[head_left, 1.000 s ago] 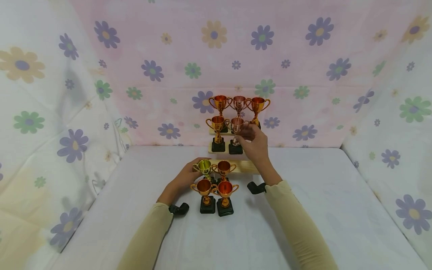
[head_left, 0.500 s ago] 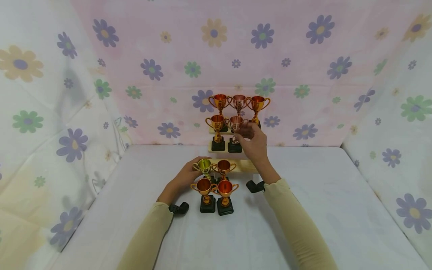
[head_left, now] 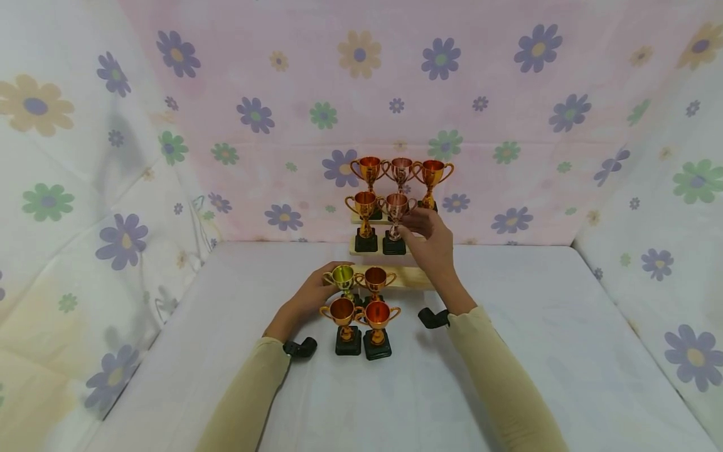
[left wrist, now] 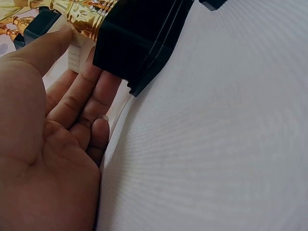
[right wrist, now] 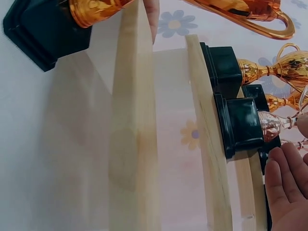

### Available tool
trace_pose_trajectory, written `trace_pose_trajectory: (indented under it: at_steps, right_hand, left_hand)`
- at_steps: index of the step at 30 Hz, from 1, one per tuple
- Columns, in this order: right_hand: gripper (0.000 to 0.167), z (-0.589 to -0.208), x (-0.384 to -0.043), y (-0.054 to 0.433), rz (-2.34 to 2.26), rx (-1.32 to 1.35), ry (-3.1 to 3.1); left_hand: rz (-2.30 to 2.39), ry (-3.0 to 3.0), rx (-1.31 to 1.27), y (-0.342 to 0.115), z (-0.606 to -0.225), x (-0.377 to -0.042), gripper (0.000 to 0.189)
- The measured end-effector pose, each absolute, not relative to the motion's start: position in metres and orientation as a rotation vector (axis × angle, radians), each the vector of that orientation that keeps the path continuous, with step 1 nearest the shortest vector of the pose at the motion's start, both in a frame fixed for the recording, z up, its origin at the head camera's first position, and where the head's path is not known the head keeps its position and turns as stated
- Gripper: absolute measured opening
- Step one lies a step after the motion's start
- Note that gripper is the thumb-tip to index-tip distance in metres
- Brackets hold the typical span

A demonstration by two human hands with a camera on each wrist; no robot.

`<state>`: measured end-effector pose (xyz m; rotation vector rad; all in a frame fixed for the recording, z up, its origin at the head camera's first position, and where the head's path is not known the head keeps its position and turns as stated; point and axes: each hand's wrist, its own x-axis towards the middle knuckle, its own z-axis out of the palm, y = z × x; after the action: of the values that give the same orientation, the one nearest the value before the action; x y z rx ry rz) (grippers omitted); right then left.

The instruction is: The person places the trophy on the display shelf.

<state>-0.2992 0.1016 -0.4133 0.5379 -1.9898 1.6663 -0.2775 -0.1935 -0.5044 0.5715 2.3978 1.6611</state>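
A wooden stepped stand (head_left: 412, 277) holds small trophies on black bases. On its middle step a rose-gold trophy (head_left: 397, 206) stands upright beside a gold trophy (head_left: 364, 204). My right hand (head_left: 433, 246) is at the right of the rose-gold trophy; in the right wrist view its fingers (right wrist: 288, 175) are fairly straight and not wrapped round the stem, with the thumb close to it. My left hand (head_left: 307, 296) grips the left end of the lowest step, thumb on top and fingers below in the left wrist view, next to a yellow-gold trophy (head_left: 342, 277).
Three trophies, including a gold one (head_left: 432, 172), stand on the top step. A copper-coloured trophy (head_left: 375, 279) stands by the lowest step. Two more, one orange-gold (head_left: 378, 316) and one bronze-gold (head_left: 342, 312), are on the white tablecloth (head_left: 373, 402) in front. Flowered cloth hangs behind.
My right hand has drawn slightly to the right, its thumb loosening from the rose-gold trophy, which stays in place. The left hand has not moved.
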Motion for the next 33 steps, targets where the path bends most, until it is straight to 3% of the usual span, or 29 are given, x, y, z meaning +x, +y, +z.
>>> trace_pose_trajectory:
  at_steps: [7, 13, 22, 33]
  right_hand:
    - [0.033, -0.415, -0.288, 0.108, 1.598, 0.51, -1.98]
    - [0.025, -0.397, -0.258, 0.109, 1.552, 0.455, -2.04]
    - [0.02, -0.399, -0.245, 0.116, 1.586, 0.597, -2.049]
    - [0.036, -0.411, -0.242, 0.117, 1.65, 0.853, -2.22]
  left_hand:
    - [1.635, 2.423, 0.548, -0.194, -0.503, -0.277, 0.044]
    - [1.634, 2.426, 0.526, -0.193, -0.504, -0.276, 0.045]
    - [1.644, 2.417, 0.53, -0.193, -0.504, -0.276, 0.045]
    - [1.599, 2.449, 0.575, -0.194, -0.504, -0.279, 0.048]
